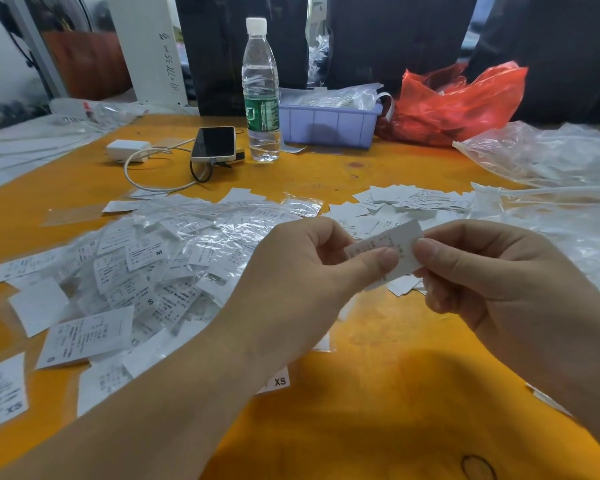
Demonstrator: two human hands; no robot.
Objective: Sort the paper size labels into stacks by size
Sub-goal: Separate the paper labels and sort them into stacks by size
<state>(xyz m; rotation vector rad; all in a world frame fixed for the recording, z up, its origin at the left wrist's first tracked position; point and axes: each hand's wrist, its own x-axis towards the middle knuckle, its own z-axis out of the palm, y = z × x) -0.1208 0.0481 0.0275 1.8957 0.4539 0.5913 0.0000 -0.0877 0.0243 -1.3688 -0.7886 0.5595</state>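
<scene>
A white paper size label [390, 244] is held up over the orange table [378, 393]. My left hand [302, 282] pinches its left end between thumb and fingers, and my right hand [492, 271] pinches its right end. A big loose heap of white labels [129, 282], mixed with clear plastic film, spreads to the left; letters M, S and XS show on some. A smaller pile of labels [409, 200] lies beyond my hands. An XS label [280, 381] peeks out under my left forearm.
At the back stand a water bottle [261, 95], a phone [214, 143] with a white charger and cable [127, 149], a lilac plastic bin [328, 124] and a red plastic bag [454, 102]. Clear plastic bags [548, 157] cover the right side.
</scene>
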